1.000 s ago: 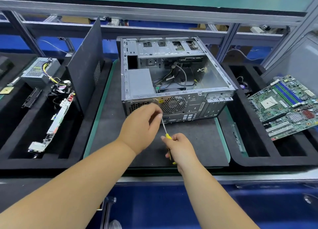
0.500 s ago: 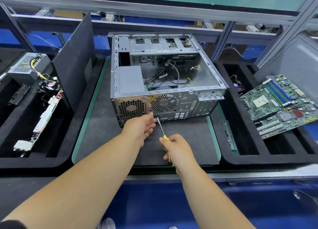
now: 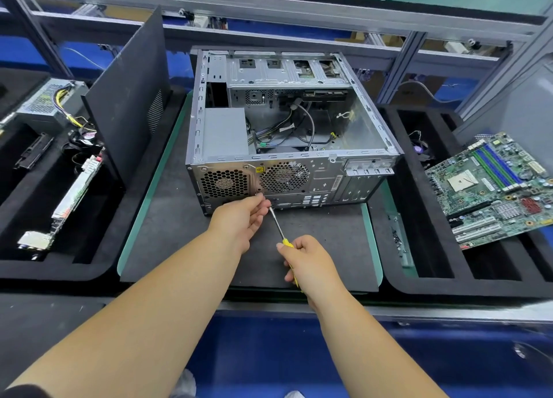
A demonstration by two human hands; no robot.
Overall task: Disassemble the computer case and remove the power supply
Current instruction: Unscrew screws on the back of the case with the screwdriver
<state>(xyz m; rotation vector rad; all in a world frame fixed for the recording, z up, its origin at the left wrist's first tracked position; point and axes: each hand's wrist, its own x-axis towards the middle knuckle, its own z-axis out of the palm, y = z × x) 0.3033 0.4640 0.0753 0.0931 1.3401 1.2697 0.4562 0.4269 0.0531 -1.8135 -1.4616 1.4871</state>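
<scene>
A grey mat [image 3: 179,248] with a green border covers the table between two black foam trays, under an aluminium frame with blue behind it. The case [image 3: 344,176] lies on the mat with its open side up and its rear panel toward the person. The power supply [image 3: 224,134] still sits inside at the rear left corner, cables trailing from it across the case floor, and its honeycomb grille shows through the rear panel beside the fan grille. The left hand [image 3: 239,218] reaches to the lower edge of that panel, its fingertips at a spot just below the two grilles; whether they pinch a screw there or only touch the metal is hard to tell. The right hand [image 3: 308,263] grips the yellow handle of a screwdriver [image 3: 276,224], fingers curled round it, and the shaft slants up to the left so that the tip is just beside the left fingertips at the panel. The left tray [image 3: 89,272] holds a second power unit [image 3: 51,104], a card and a black side panel [image 3: 131,86] standing upright. A motherboard [image 3: 493,188] lies tilted across the right tray [image 3: 449,284].
</scene>
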